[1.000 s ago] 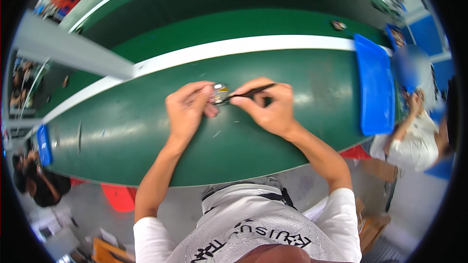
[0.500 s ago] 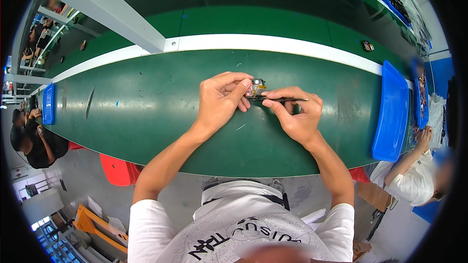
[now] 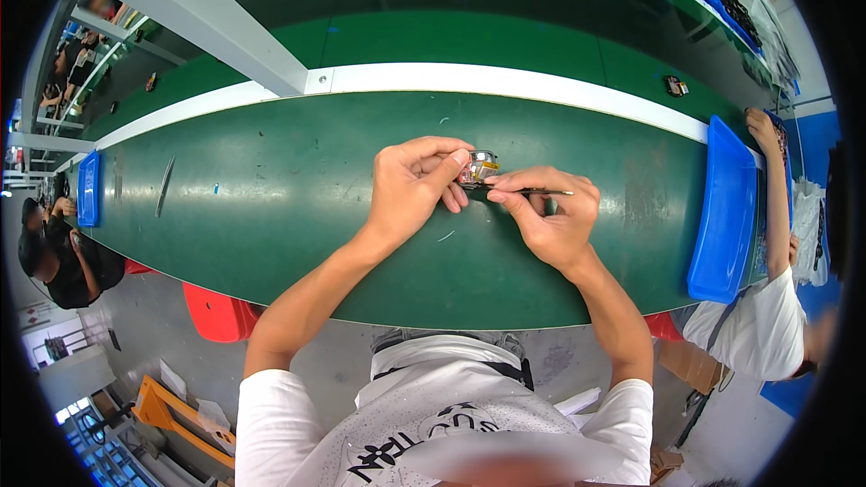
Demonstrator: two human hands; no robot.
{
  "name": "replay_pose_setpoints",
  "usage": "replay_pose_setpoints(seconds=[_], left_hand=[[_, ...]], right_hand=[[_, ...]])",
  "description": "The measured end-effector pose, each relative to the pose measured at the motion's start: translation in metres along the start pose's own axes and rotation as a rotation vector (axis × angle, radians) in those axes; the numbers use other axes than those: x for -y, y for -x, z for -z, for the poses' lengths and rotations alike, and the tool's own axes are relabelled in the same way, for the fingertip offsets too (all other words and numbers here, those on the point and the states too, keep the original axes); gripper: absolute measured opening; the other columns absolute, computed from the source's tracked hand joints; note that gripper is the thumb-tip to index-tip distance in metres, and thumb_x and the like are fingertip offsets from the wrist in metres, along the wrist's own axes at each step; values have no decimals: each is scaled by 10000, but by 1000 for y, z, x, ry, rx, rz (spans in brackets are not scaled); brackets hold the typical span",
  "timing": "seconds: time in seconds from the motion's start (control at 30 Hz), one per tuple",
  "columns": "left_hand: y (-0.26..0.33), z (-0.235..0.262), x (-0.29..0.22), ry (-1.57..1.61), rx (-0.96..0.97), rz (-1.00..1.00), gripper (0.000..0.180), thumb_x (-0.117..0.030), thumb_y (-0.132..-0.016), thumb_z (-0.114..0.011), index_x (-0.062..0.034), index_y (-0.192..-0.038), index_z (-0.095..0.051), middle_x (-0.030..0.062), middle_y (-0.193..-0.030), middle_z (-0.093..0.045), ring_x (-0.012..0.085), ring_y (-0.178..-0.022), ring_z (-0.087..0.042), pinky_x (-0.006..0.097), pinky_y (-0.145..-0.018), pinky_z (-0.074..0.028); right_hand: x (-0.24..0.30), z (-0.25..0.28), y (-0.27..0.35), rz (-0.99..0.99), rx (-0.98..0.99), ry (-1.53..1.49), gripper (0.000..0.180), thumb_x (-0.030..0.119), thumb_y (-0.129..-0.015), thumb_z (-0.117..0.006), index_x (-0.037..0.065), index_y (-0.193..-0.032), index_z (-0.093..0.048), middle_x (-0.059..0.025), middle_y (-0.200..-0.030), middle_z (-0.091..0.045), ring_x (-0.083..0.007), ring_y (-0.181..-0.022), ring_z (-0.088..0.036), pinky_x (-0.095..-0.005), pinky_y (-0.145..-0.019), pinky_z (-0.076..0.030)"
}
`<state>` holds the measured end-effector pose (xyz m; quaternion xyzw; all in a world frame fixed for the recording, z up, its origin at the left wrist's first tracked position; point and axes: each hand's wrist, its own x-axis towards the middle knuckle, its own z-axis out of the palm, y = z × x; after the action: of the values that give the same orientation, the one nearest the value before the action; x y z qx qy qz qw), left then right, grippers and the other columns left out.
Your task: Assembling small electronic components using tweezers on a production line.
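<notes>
Over the middle of the green table, my left hand [image 3: 415,182] pinches a small electronic assembly [image 3: 482,164] between thumb and fingers. The assembly has a shiny, dark-edged housing with a yellow-orange piece on its side. From the right, my right hand [image 3: 552,212] grips a thin dark tool [image 3: 547,191], seemingly tweezers, between thumb and index finger. The tool lies nearly level, its tip end by the lower edge of the assembly. Fingers cover the tip, so I cannot tell whether it touches.
The green table [image 3: 298,216] carries a blue tray [image 3: 722,216] at right, a smaller blue tray [image 3: 88,189] at left and slim metal tweezers [image 3: 165,187]. Beyond a white rail [image 3: 505,81] runs a green belt with small assemblies [image 3: 676,86]. Co-workers sit at both sides.
The assembly has tilted slightly in my fingers, both hands staying nearly in place. The co-worker at right has reached an arm forward past the blue tray. Small assemblies on the belt have shifted slightly left.
</notes>
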<state>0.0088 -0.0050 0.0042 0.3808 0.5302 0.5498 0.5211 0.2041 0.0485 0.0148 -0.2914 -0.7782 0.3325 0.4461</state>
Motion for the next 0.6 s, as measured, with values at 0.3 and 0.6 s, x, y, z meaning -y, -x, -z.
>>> replay_pose_setpoints(seconds=[0.3, 0.6], left_hand=[[-2, -1, -2, -7, 98, 33, 234, -38, -963, -677, 98, -1153, -672, 139, -848, -734, 147, -636, -684, 253, -506, -552], [-1, -4, -4, -98, 77, 58, 247, 10, -935, -688, 106, -1161, -662, 125, -811, -732, 134, -641, -677, 252, -515, -558]], right_hand=[[-3, -1, 0, 75, 6, 22, 132, 12, -737, -852, 77, -797, -755, -17, -787, -774, -71, -402, -415, -237, -434, -346], [0, 1, -1, 150, 47, 66, 153, -10, -746, -824, 102, -820, -752, -16, -781, -772, -120, -581, -701, -249, -469, -385]])
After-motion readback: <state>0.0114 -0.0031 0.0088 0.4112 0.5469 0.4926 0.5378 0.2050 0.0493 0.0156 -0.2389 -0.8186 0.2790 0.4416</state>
